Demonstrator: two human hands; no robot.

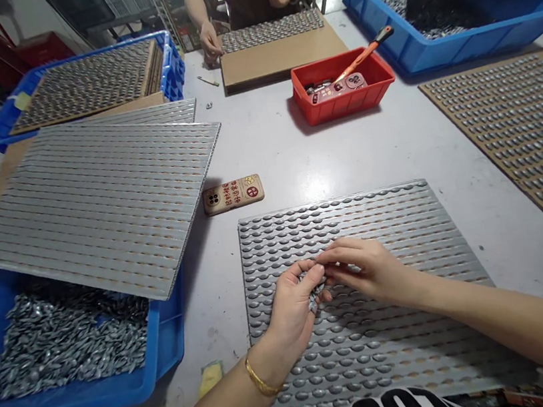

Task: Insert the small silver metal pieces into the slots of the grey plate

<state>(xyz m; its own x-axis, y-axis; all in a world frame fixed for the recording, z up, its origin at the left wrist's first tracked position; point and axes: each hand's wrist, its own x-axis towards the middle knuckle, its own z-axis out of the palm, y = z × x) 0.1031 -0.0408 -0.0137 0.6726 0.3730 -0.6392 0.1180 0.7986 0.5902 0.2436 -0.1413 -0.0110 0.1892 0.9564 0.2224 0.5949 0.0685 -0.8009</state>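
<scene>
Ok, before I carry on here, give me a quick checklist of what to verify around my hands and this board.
Left hand gripping small silver metal pieces: ok.
Right hand fingertips at those pieces: ok.
All dimples on the metal board filled: cannot tell, hands hide part.
Blue bin stocked with loose pieces: ok.
Bin uncovered: not ok, a tilted corrugated sheet overhangs it.
Red crate apart from the hands: ok.

Small silver metal pieces (314,297): loose cluster, held in the curled left hand (292,315), fingertips of the right hand (366,271) pinching in from beside. Ribbed metal sheet (326,201): flat, directly beneath both hands, same oval pieces seated in close, even rows.
</scene>
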